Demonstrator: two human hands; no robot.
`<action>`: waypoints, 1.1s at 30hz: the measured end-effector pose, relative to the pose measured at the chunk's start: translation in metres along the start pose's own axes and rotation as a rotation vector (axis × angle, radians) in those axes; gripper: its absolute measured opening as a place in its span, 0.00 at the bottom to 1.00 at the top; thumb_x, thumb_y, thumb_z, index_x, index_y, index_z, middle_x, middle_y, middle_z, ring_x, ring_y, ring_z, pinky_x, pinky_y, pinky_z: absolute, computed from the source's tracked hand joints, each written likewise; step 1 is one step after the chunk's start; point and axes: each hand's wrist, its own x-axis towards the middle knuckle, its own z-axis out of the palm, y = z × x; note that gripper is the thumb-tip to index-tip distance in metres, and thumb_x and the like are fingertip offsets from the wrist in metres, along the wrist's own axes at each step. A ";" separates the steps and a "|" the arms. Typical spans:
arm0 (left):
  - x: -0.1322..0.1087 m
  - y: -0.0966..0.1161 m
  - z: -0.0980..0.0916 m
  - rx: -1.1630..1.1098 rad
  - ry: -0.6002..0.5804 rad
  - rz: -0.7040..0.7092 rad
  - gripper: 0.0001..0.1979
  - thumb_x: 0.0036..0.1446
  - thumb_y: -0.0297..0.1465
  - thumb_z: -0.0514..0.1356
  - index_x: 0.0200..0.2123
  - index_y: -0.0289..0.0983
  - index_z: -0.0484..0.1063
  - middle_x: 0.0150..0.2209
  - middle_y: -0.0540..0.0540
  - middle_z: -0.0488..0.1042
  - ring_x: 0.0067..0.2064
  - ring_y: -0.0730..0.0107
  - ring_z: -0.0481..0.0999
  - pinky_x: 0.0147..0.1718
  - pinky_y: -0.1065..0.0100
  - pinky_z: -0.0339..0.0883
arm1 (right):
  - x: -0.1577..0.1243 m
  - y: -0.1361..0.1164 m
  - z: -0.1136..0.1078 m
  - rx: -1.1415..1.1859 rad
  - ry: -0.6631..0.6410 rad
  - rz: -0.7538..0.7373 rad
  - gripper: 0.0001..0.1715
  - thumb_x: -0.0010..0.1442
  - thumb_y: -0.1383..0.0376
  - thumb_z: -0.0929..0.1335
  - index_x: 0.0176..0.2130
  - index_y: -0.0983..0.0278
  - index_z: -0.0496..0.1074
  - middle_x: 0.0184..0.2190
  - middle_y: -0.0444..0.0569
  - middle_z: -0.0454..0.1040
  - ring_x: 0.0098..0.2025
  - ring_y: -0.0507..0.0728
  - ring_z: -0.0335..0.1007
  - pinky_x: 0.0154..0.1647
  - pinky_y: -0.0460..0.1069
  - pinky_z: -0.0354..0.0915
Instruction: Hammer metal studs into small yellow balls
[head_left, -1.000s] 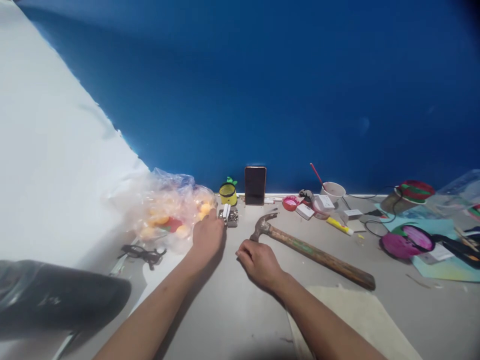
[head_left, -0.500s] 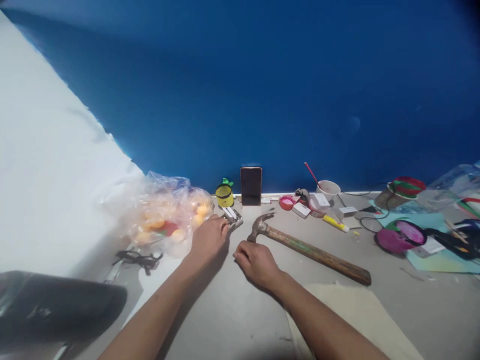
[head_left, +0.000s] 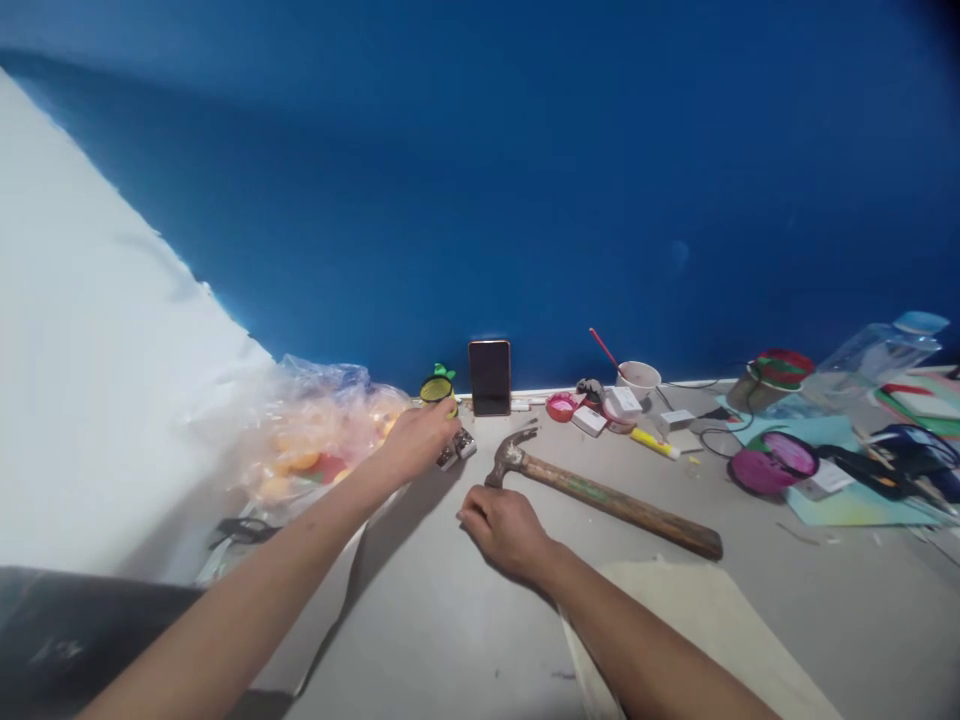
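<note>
Head camera view, looking down at a grey desk (head_left: 435,620) set against a blue wall (head_left: 480,180). Two bare forearms reach in from the bottom edge. The left hand (head_left: 421,440) is stretched forward with its fingers bent downward, just beside a small metallic box (head_left: 456,449) and near a yellow cup (head_left: 437,391) with a green top; the fingertips are partly hidden, so I cannot tell whether they grasp anything. The right hand (head_left: 504,528) rests low over the middle of the desk, curled into a loose fist; whether something is pinched inside is hidden. Just beyond this fist is the head of a claw hammer (head_left: 619,505), which lies flat, its wooden handle slanting right and toward the viewer. Behind the hands, a dark-screened phone (head_left: 490,378) stands upright by the wall. Left of the left hand sits a clear plastic bag (head_left: 300,425) of orange and red objects. To the right are a white cup (head_left: 639,376) with a red stick, a yellow tube (head_left: 655,443) and a plastic bottle (head_left: 874,355).
</note>
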 end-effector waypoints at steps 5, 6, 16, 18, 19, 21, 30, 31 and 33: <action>0.010 0.003 -0.001 -0.018 -0.026 -0.133 0.10 0.65 0.23 0.57 0.36 0.36 0.79 0.40 0.39 0.79 0.46 0.56 0.80 0.41 0.64 0.68 | 0.001 -0.001 -0.003 -0.007 -0.013 0.003 0.07 0.69 0.64 0.69 0.37 0.60 0.77 0.36 0.46 0.83 0.36 0.55 0.76 0.37 0.48 0.56; 0.010 0.004 -0.001 -0.010 -0.035 -0.151 0.10 0.65 0.24 0.57 0.36 0.36 0.79 0.40 0.39 0.79 0.46 0.56 0.80 0.40 0.64 0.67 | 0.001 -0.002 -0.003 -0.007 -0.020 0.006 0.07 0.69 0.64 0.69 0.37 0.60 0.77 0.36 0.47 0.83 0.37 0.55 0.76 0.37 0.48 0.56; -0.032 0.017 0.021 -0.138 0.070 -0.238 0.16 0.70 0.30 0.54 0.34 0.37 0.80 0.39 0.41 0.80 0.43 0.58 0.78 0.36 0.64 0.64 | 0.001 -0.004 -0.004 -0.013 -0.031 0.018 0.08 0.69 0.63 0.70 0.36 0.60 0.77 0.35 0.46 0.83 0.36 0.55 0.74 0.37 0.49 0.54; -0.031 0.022 0.031 -0.134 0.054 -0.198 0.15 0.68 0.26 0.54 0.34 0.36 0.80 0.39 0.39 0.80 0.43 0.56 0.77 0.38 0.63 0.64 | 0.001 -0.004 -0.004 -0.026 -0.032 0.019 0.08 0.69 0.63 0.70 0.36 0.60 0.76 0.35 0.46 0.82 0.36 0.55 0.74 0.36 0.49 0.53; -0.029 0.024 0.034 -0.132 0.062 -0.175 0.14 0.66 0.24 0.55 0.34 0.36 0.81 0.40 0.38 0.80 0.44 0.55 0.77 0.39 0.62 0.65 | 0.001 -0.004 -0.004 -0.031 -0.032 0.019 0.08 0.69 0.63 0.70 0.36 0.60 0.76 0.35 0.46 0.82 0.36 0.55 0.74 0.36 0.49 0.53; -0.020 0.029 0.038 -0.143 0.078 -0.138 0.11 0.62 0.22 0.57 0.35 0.36 0.81 0.40 0.36 0.81 0.47 0.52 0.78 0.42 0.61 0.66 | 0.001 -0.004 -0.005 -0.040 -0.033 0.019 0.08 0.69 0.63 0.70 0.36 0.60 0.76 0.35 0.46 0.82 0.36 0.55 0.74 0.36 0.49 0.53; 0.014 0.034 0.028 -0.051 -0.087 -0.160 0.09 0.58 0.24 0.59 0.35 0.31 0.82 0.38 0.27 0.81 0.43 0.39 0.82 0.42 0.54 0.71 | 0.003 -0.009 -0.008 -0.054 -0.065 0.041 0.07 0.69 0.62 0.69 0.38 0.59 0.78 0.37 0.45 0.83 0.37 0.55 0.76 0.36 0.48 0.54; 0.016 0.035 0.027 -0.028 -0.098 -0.156 0.10 0.59 0.24 0.59 0.36 0.31 0.82 0.37 0.27 0.81 0.43 0.39 0.83 0.41 0.54 0.71 | 0.003 -0.009 -0.009 -0.054 -0.069 0.046 0.07 0.69 0.62 0.69 0.39 0.59 0.78 0.37 0.45 0.84 0.38 0.55 0.76 0.36 0.48 0.54; 0.017 0.035 0.025 0.006 -0.111 -0.147 0.11 0.60 0.25 0.58 0.36 0.31 0.82 0.38 0.27 0.82 0.43 0.39 0.83 0.41 0.54 0.72 | 0.004 -0.009 -0.008 -0.055 -0.076 0.053 0.07 0.69 0.61 0.69 0.40 0.59 0.78 0.38 0.46 0.84 0.38 0.55 0.77 0.37 0.49 0.54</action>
